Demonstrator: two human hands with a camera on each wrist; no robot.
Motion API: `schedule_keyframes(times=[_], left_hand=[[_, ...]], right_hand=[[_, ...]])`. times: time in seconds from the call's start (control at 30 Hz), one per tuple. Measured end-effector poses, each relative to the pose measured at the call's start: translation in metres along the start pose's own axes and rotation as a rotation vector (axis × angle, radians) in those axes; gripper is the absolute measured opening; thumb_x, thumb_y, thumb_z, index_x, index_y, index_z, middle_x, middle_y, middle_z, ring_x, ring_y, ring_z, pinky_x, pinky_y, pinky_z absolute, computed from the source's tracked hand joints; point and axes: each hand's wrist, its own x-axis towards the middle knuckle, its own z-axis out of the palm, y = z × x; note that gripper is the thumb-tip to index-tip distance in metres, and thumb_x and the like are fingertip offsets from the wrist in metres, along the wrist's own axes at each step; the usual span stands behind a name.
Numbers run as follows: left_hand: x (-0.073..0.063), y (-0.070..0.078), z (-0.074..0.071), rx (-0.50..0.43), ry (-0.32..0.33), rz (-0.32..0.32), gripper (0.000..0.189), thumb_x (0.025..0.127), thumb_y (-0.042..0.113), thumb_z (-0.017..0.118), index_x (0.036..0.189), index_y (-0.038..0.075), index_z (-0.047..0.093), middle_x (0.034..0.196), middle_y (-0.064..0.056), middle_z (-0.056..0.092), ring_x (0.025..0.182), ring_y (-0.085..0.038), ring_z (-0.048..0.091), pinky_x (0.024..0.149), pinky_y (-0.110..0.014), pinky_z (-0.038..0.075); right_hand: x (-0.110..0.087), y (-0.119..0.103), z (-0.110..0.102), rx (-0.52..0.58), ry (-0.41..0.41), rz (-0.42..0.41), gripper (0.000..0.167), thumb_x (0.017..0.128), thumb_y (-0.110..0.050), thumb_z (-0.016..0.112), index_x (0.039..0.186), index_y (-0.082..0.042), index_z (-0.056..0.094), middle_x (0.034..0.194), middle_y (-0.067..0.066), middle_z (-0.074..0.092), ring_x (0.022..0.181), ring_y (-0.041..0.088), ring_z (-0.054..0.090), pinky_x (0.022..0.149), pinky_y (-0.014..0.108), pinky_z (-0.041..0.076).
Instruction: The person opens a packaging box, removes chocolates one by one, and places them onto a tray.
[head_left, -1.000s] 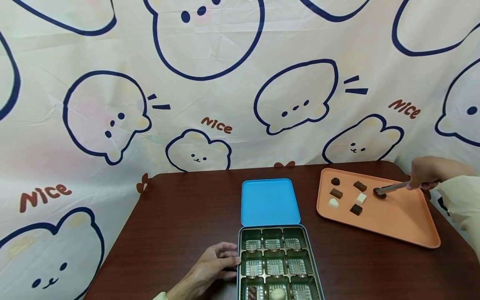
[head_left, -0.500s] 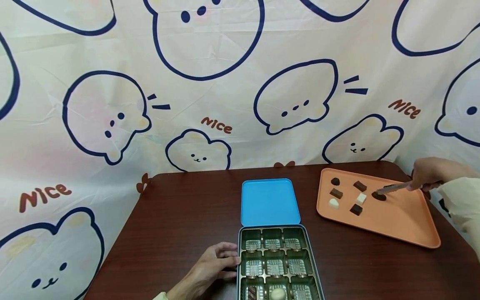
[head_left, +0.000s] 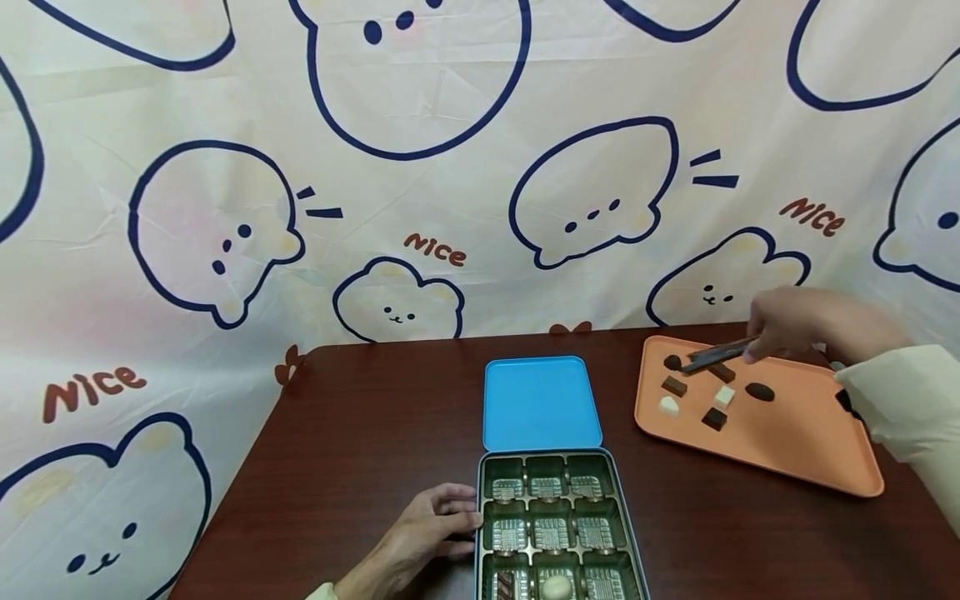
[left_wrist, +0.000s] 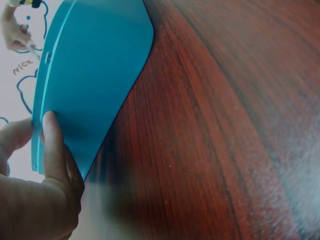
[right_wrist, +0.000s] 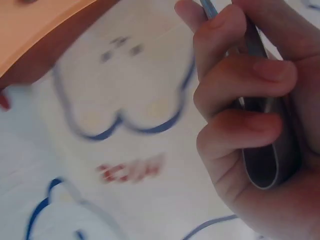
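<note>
My right hand (head_left: pixel 817 325) grips metal tongs (head_left: pixel 716 356) over the orange tray (head_left: pixel 810 442). The tips are right beside a dark rounded chocolate (head_left: pixel 672 362) and overlap a brown chocolate bar (head_left: pixel 723 374). In the right wrist view, curled fingers wrap the tongs' bent end (right_wrist: pixel 265 172). My left hand (head_left: pixel 420 529) rests against the left side of a blue tin (head_left: pixel 628 533), fingers fairly straight along its wall (left_wrist: pixel 95 75). Inside the tin's gold divided insert, the nearest row holds a striped dark chocolate (head_left: pixel 505 585) and a white rounded one (head_left: pixel 556 587).
The tray also bears a dark oval chocolate (head_left: pixel 760 392), a white square (head_left: pixel 723 397), a dark square (head_left: pixel 714 418), a brown block (head_left: pixel 674 386) and a white piece (head_left: pixel 668 407). The tin's blue lid (head_left: pixel 540 404) lies open on the brown table (head_left: pixel 390 417). A printed cloth (head_left: pixel 480 208) hangs behind.
My right hand has lifted the tongs off the dark oval chocolate and moved left to the dark rounded one. The oval chocolate stays on the tray. My left hand has not moved.
</note>
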Motion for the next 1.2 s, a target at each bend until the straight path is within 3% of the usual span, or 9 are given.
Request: schedule_keyframes(times=[0.17, 0.4, 0.5, 0.63, 0.8, 0.93, 1.2], left_hand=[[0.0, 0.0, 0.001, -0.003, -0.001, -0.001, 0.05, 0.09, 0.004, 0.07, 0.133, -0.01, 0.047, 0.112, -0.014, 0.064, 0.087, -0.016, 0.066, 0.071, -0.031, 0.061], [0.0, 0.0, 0.001, -0.007, 0.002, -0.003, 0.051, 0.09, 0.004, 0.071, 0.133, -0.009, 0.047, 0.112, -0.013, 0.063, 0.087, -0.016, 0.066, 0.07, -0.03, 0.061], [0.0, 0.001, 0.001, -0.007, 0.002, -0.006, 0.051, 0.09, 0.004, 0.071, 0.133, -0.009, 0.047, 0.112, -0.013, 0.063, 0.087, -0.016, 0.066, 0.071, -0.031, 0.061], [0.0, 0.001, 0.0, -0.004, 0.002, -0.005, 0.05, 0.09, 0.004, 0.07, 0.133, -0.009, 0.047, 0.112, -0.013, 0.063, 0.088, -0.015, 0.066, 0.071, -0.031, 0.061], [0.0, 0.001, 0.0, -0.005, 0.004, -0.007, 0.051, 0.09, 0.004, 0.07, 0.133, -0.009, 0.047, 0.112, -0.013, 0.063, 0.088, -0.015, 0.066, 0.072, -0.031, 0.062], [0.0, 0.0, 0.0, -0.007, 0.004, -0.011, 0.05, 0.09, 0.004, 0.071, 0.133, -0.009, 0.048, 0.111, -0.012, 0.063, 0.088, -0.015, 0.066, 0.071, -0.031, 0.062], [0.0, 0.001, 0.001, -0.007, 0.001, -0.01, 0.05, 0.09, 0.005, 0.07, 0.133, -0.009, 0.048, 0.11, -0.012, 0.063, 0.087, -0.015, 0.066, 0.071, -0.03, 0.061]], right_hand=[[-0.002, -0.055, -0.001, -0.101, 0.028, -0.135, 0.023, 0.086, -0.035, 0.077, 0.07, -0.02, 0.071, 0.059, -0.006, 0.059, 0.055, 0.01, 0.049, 0.05, 0.026, 0.038], [-0.004, -0.108, 0.015, -0.079, 0.005, -0.22, 0.021, 0.084, -0.036, 0.079, 0.069, -0.024, 0.072, 0.059, -0.007, 0.06, 0.052, 0.007, 0.051, 0.048, 0.023, 0.039], [-0.007, -0.122, 0.022, -0.071, 0.021, -0.26, 0.016, 0.083, -0.034, 0.08, 0.07, -0.026, 0.074, 0.061, -0.01, 0.06, 0.055, 0.007, 0.052, 0.049, 0.024, 0.039], [-0.012, -0.138, 0.028, -0.037, 0.007, -0.25, 0.008, 0.081, -0.034, 0.081, 0.08, -0.028, 0.078, 0.068, -0.011, 0.062, 0.055, 0.007, 0.057, 0.05, 0.025, 0.047], [-0.016, -0.155, 0.037, -0.039, -0.008, -0.293, 0.014, 0.079, -0.036, 0.083, 0.086, -0.025, 0.08, 0.069, -0.012, 0.064, 0.049, 0.006, 0.057, 0.047, 0.024, 0.05], [-0.02, -0.167, 0.044, -0.087, 0.025, -0.393, 0.018, 0.077, -0.039, 0.084, 0.088, -0.024, 0.082, 0.073, -0.017, 0.066, 0.062, 0.0, 0.055, 0.054, 0.023, 0.048], [-0.03, -0.187, 0.057, -0.074, 0.014, -0.487, 0.027, 0.078, -0.037, 0.085, 0.099, -0.021, 0.081, 0.09, -0.013, 0.073, 0.076, -0.001, 0.063, 0.061, 0.02, 0.053]])
